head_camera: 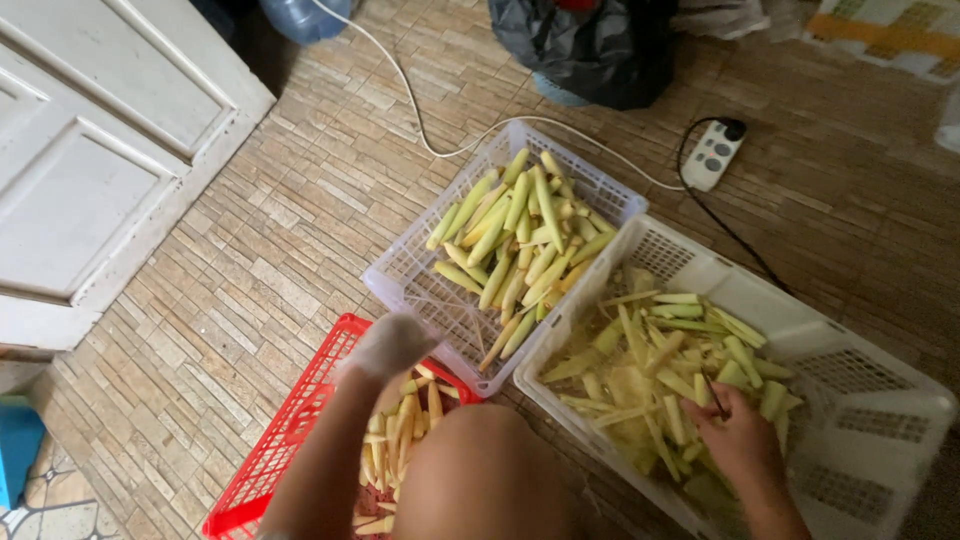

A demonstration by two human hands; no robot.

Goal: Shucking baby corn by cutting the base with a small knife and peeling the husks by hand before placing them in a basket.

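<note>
Brick-tile floor (300,250) | left grip (390,343) gloved, blurred, state unclear | right grip (735,430) clasps thin blade (714,396)

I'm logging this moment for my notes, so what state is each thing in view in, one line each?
Left hand: gloved, over the red basket, holding nothing visible.
Right hand: bare, closed on a thin dark tool.
Red basket: partly filled with pale pieces.
Small white basket: half filled with baby corn.
Large white basket: holds green husk strips.
Power strip: on the floor, one plug in.

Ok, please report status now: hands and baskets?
Left hand, gloved, above red basket. Right hand in large white basket, holding thin dark tool. Nothing blocking.
</note>
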